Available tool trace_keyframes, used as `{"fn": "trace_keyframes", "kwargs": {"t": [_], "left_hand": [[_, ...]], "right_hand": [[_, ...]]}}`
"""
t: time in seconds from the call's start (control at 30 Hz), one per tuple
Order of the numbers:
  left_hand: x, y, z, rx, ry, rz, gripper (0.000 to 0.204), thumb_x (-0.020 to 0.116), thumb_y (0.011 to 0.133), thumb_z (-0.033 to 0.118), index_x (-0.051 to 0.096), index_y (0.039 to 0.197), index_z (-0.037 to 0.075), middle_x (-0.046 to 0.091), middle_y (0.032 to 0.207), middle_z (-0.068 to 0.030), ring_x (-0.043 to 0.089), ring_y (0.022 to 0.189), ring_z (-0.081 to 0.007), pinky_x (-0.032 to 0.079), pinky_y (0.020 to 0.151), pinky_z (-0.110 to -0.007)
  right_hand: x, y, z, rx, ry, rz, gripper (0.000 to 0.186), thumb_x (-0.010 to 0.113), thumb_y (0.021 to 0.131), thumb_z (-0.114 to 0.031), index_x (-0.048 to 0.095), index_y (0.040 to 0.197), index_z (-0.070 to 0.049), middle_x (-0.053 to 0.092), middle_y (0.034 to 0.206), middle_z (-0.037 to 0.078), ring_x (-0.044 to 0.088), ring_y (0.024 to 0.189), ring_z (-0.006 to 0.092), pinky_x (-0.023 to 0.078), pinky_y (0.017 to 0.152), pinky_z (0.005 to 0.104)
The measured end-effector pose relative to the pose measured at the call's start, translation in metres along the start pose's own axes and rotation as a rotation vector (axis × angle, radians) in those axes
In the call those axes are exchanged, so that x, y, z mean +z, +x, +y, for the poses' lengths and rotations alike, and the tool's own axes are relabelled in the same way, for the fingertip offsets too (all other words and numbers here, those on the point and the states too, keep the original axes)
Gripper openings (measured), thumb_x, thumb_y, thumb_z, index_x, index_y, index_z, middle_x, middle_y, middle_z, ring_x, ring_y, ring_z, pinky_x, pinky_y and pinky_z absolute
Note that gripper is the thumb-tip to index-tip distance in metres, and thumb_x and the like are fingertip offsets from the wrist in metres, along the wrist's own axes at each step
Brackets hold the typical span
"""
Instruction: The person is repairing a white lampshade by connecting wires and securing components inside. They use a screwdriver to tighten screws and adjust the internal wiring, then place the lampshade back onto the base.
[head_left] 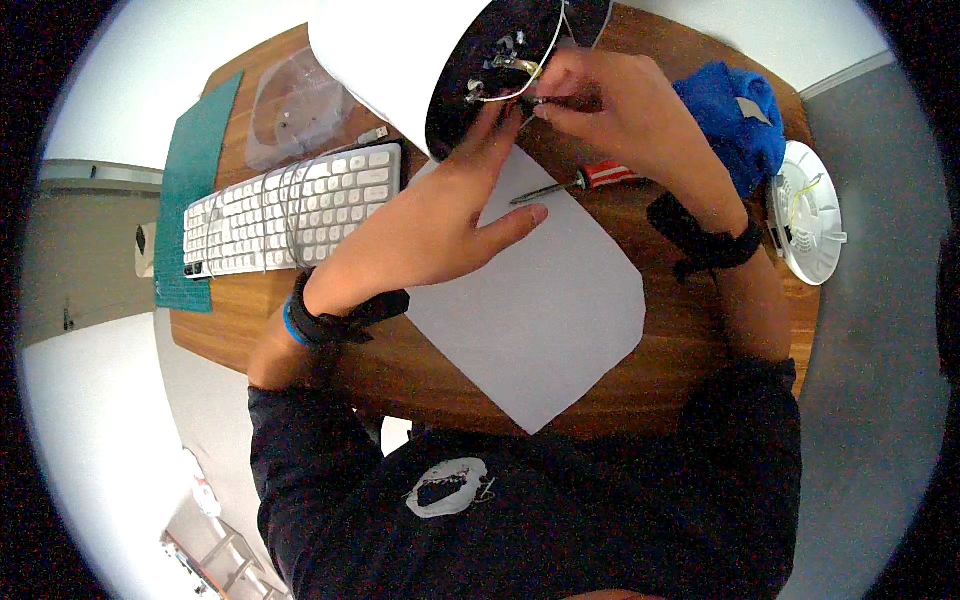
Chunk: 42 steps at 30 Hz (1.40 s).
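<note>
A large white cylindrical housing lies on its side at the far edge of the table. Its dark open end faces right, showing metal clips and a pale wire inside. My left hand reaches up to the lower rim, fingers stretched out and thumb spread away; its fingertips are blurred. Beside the rim, my right hand is closed in a pinch at a small dark piece too unclear to name. Just below lies a screwdriver with a red-and-white handle, its shaft over a white paper sheet.
A white keyboard wrapped in its cable lies left, near a green cutting mat and clear plastic packaging. On the right are a bundled blue cloth and a round white cover with a yellowish wire, at the wooden table's edge.
</note>
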<state>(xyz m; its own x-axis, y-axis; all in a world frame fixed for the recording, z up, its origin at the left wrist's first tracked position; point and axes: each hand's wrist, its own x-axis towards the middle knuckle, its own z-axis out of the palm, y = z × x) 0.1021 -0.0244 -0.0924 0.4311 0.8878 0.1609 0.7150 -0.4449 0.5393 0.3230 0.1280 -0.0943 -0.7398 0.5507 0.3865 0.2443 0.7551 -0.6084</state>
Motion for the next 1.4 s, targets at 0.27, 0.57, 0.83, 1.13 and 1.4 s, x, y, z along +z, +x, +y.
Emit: {"fn": "trace_keyframes", "kwargs": {"t": [0.27,0.57,0.83,1.13,1.4], "left_hand": [[0.002,-0.003,-0.001,-0.027,-0.084,-0.024,0.093,0.069,0.109,0.042,0.024,0.166,-0.017,0.021,0.170,-0.0499,0.024,0.163,-0.0559,0.026,0.135,-0.049],[0.001,-0.005,0.002,-0.070,-0.104,-0.049,0.091,0.068,0.110,0.042,0.026,0.167,-0.015,0.025,0.169,-0.0495,0.027,0.163,-0.0543,0.028,0.134,-0.049],[-0.006,-0.004,0.005,-0.059,-0.198,-0.037,0.083,0.069,0.109,0.037,0.034,0.163,-0.014,0.043,0.164,-0.0403,0.042,0.157,-0.0504,0.035,0.131,-0.047],[-0.001,-0.002,0.002,-0.033,-0.197,-0.030,0.086,0.068,0.110,0.038,0.029,0.165,-0.015,0.035,0.168,-0.0417,0.034,0.162,-0.0492,0.032,0.133,-0.047],[-0.002,-0.005,0.003,-0.058,-0.177,-0.079,0.091,0.067,0.111,0.040,0.023,0.168,-0.015,0.025,0.173,-0.0435,0.024,0.166,-0.0486,0.025,0.136,-0.046]], "right_hand": [[0.006,0.002,0.006,-0.058,-0.110,0.022,0.018,0.084,0.096,-0.011,0.076,0.111,-0.007,0.081,0.097,0.012,0.082,0.089,0.0225,0.065,0.079,0.0358],[-0.003,0.000,0.002,-0.009,0.011,-0.039,0.018,0.079,0.097,-0.007,0.073,0.113,-0.006,0.079,0.095,0.008,0.078,0.086,0.0159,0.061,0.076,0.0322],[-0.016,0.001,-0.002,0.039,0.070,-0.112,0.012,0.073,0.093,-0.003,0.070,0.105,-0.001,0.072,0.089,0.002,0.067,0.084,0.0076,0.056,0.077,0.0277],[-0.017,-0.002,0.007,-0.044,-0.051,-0.091,0.028,0.074,0.093,-0.005,0.078,0.121,-0.005,0.074,0.086,0.005,0.067,0.078,0.0105,0.056,0.073,0.0292],[-0.020,0.003,0.005,-0.064,-0.121,-0.173,0.018,0.079,0.095,-0.012,0.082,0.110,-0.004,0.082,0.097,0.013,0.076,0.081,0.0213,0.059,0.073,0.0361]]}}
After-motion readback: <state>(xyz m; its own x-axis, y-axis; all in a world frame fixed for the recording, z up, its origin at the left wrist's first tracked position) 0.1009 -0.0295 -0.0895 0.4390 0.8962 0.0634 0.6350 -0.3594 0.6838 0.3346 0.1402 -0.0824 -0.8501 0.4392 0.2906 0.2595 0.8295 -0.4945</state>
